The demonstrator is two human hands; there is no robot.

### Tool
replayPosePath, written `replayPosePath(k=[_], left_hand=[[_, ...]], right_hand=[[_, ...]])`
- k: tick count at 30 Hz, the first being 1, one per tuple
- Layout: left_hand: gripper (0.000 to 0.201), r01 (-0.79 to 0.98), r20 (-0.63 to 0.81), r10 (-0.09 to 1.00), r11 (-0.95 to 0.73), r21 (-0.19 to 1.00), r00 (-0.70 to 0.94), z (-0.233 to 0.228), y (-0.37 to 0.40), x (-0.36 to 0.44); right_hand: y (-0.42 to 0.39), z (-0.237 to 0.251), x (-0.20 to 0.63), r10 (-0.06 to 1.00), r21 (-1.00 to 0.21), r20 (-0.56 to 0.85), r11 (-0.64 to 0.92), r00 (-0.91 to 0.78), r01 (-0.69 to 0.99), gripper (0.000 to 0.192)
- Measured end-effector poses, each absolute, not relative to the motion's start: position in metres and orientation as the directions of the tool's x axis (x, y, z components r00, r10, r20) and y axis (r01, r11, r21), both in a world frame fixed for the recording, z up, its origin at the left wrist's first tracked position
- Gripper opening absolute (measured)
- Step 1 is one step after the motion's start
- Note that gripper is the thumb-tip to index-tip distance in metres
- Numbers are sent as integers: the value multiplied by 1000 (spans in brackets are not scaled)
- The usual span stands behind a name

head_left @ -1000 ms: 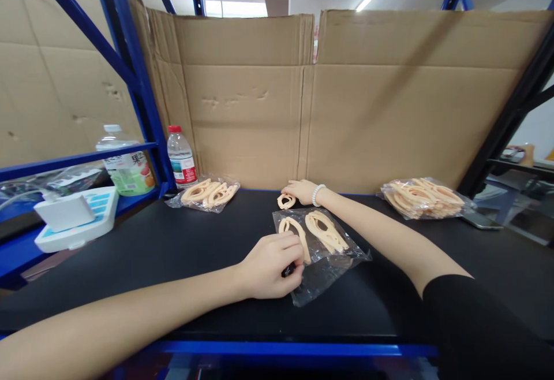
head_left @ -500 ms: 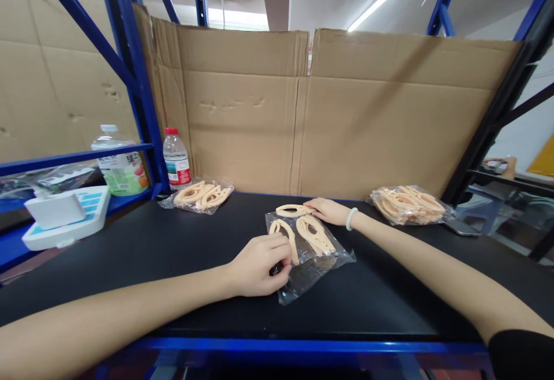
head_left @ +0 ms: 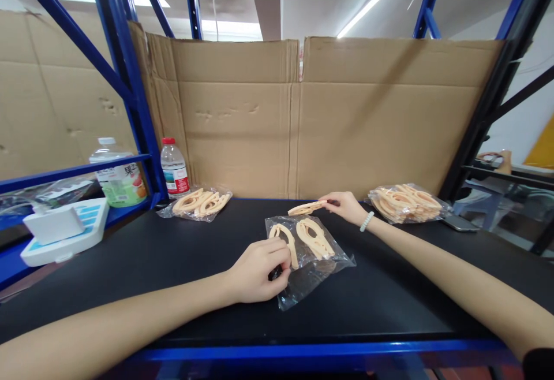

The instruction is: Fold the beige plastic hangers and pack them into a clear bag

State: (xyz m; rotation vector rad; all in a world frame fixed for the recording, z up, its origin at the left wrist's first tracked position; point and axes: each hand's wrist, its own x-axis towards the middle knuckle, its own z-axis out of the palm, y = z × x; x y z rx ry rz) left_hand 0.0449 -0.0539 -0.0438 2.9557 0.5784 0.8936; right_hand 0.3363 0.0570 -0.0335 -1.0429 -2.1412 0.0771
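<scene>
A clear plastic bag [head_left: 311, 267] with pale, wood-coloured loop-shaped pieces [head_left: 315, 238] in it lies flat on the black tabletop in front of me. My left hand [head_left: 263, 269] is closed at the bag's left edge, pinching the plastic beside one loop-shaped piece. Something dark shows between its fingers; I cannot tell what it is. Beyond the bag's far edge, my right hand [head_left: 346, 207] pinches the right end of another loop-shaped piece [head_left: 305, 208], which is outside the bag and tilted slightly up.
Similar filled bags lie at the back left [head_left: 199, 203] and back right [head_left: 407, 203]. A red-capped bottle [head_left: 174, 172] stands by the blue rack post, and a phone [head_left: 460, 223] lies at right. Cardboard [head_left: 242, 120] walls the back; a white charger [head_left: 54, 224] sits at left.
My right hand has moved right and lifted the loop-shaped piece slightly from beyond the bag. My left hand has stayed on the bag's edge. The view has tilted a little.
</scene>
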Motion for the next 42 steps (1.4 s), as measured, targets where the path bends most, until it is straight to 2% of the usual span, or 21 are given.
replayPosePath(k=[6, 10, 13, 15, 18, 23, 26, 32, 34, 37, 39, 42], left_hand=[[10, 355, 541, 373, -924, 142, 754, -43, -55, 44], [10, 351, 573, 373, -924, 155, 730, -42, -56, 44], [11, 346, 602, 371, -924, 164, 707, -41, -56, 44], [11, 342, 613, 372, -924, 172, 697, -41, -55, 43], [10, 343, 624, 387, -919, 196, 679, -42, -55, 43], [10, 355, 615, 417, -907, 228, 669, -42, -55, 42], [9, 347, 619, 411, -909, 230, 669, -41, -55, 43], [10, 339, 630, 391, -918, 208, 672, -42, -55, 43], [10, 336, 631, 385, -920, 202, 673, -42, -55, 43], [9, 342, 621, 385, -919, 193, 683, -42, -57, 44], [10, 348, 610, 389, -918, 191, 691, -41, -57, 44], [10, 341, 604, 389, -919, 199, 695, -34, -57, 41]], right_hand=[[11, -9, 337, 684, -472, 695, 667, -223, 576, 31], [-57, 16, 332, 603, -412, 772, 717, -204, 562, 21], [-115, 25, 328, 483, -204, 817, 753, -316, 625, 9], [-146, 23, 323, 415, -77, 804, 783, -426, 617, 10], [-171, 9, 313, 401, 35, 714, 799, -574, 601, 16], [-156, -13, 283, 274, 363, 595, 747, -756, 557, 19], [-132, -20, 263, 245, 452, 568, 705, -786, 546, 25], [-93, -43, 238, 306, 569, 456, 622, -836, 538, 17], [-87, -51, 235, 338, 576, 425, 614, -840, 539, 16], [-87, -52, 238, 409, 505, 421, 635, -809, 584, 19], [-92, -44, 247, 431, 400, 430, 697, -793, 595, 21], [-99, -23, 273, 448, 169, 509, 785, -735, 596, 22]])
